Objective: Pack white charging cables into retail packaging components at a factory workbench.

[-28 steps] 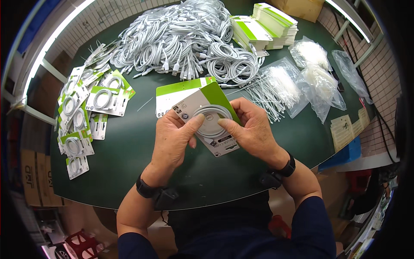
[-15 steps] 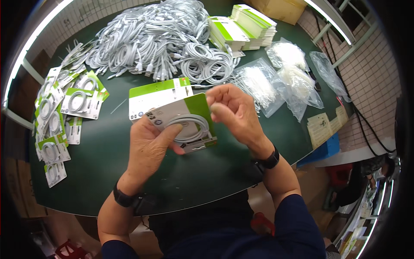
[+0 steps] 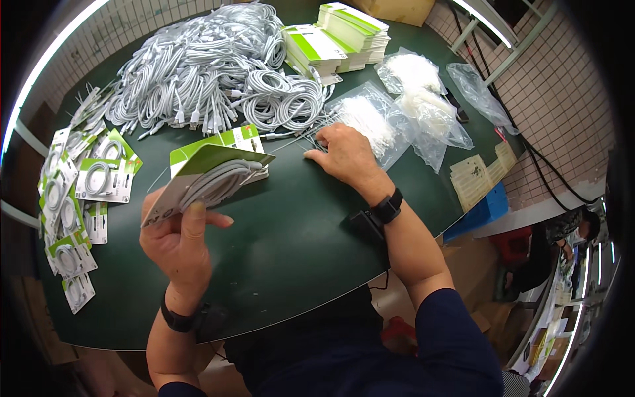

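Observation:
My left hand (image 3: 178, 241) is closed on a green-and-white packaging card (image 3: 198, 162) that carries a coiled grey-white cable (image 3: 221, 182); the card is tilted and the thumb presses near the coil. Behind it, another green-and-white card (image 3: 248, 135) lies partly hidden on the table. My right hand (image 3: 347, 155) is at the ends of thin white cable ties (image 3: 360, 119) that spill from a clear bag. Its fingers are bent, with the thumb apart from them. Whether a tie lies between them is too small to tell.
A large heap of coiled cables (image 3: 198, 66) covers the far left of the dark green table (image 3: 284, 264). Stacked cards (image 3: 350, 40) stand behind the ties. Finished carded cables (image 3: 99, 178) pile up at the left. More clear bags (image 3: 426, 112) and a blue bin (image 3: 476, 212) are at the right.
My right hand has left the card and moved to the cable ties. My left hand has shifted left with the carded cable and tilted it. The whole view has turned slightly.

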Demonstrator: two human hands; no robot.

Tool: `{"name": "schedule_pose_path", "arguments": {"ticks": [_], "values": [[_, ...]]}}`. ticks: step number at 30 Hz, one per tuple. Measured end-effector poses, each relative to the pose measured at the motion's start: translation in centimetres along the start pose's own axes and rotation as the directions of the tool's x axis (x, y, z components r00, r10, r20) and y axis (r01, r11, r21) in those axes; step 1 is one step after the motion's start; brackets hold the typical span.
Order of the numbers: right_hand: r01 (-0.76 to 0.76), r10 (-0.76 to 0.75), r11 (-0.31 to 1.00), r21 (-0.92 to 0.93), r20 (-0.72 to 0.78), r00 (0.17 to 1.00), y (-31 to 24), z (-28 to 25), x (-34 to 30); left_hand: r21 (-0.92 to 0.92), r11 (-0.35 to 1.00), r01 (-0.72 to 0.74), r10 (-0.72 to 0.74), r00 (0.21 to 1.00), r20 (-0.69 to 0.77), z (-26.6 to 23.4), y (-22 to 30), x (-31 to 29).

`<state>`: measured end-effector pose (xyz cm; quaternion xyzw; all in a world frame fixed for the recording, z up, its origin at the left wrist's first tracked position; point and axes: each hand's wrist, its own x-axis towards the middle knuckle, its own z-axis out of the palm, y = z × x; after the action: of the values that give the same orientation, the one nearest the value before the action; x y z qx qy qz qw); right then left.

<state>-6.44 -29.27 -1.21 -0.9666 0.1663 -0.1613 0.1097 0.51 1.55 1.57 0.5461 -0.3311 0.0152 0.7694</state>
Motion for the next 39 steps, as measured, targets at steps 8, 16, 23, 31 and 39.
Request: {"name": "schedule_pose_path", "arguments": {"ticks": [8, 16, 23, 31, 39], "values": [[0.001, 0.002, 0.997, 0.079, -0.038, 0.999, 1.5, 2.3, 0.4, 0.115, 0.985, -0.130, 0.125, 0.991, 0.044, 0.4, -0.2, -0.1], [-0.056, 0.058, 0.995, -0.088, 0.015, 0.998, 1.0, 0.6, 0.1, 0.170, 0.972, -0.161, 0.159, 0.987, 0.024, 0.7, -0.6, 0.4], [-0.038, 0.031, 0.991, -0.132, -0.061, 0.998, 1.6, -0.2, -0.2, 0.185, 0.955, -0.232, 0.218, 0.972, 0.092, 0.5, -0.9, 0.8], [-0.069, 0.088, 0.971, -0.228, 0.075, 0.993, 1.7, -2.9, -0.6, 0.195, 0.944, -0.265, 0.255, 0.964, 0.075, 0.6, -1.5, 1.0], [0.021, -0.009, 0.812, 0.583, -0.023, 1.000, -2.1, -5.6, -1.1, 0.359, 0.844, -0.399, 0.358, 0.917, 0.178, 0.3, -1.0, 1.4]]}}
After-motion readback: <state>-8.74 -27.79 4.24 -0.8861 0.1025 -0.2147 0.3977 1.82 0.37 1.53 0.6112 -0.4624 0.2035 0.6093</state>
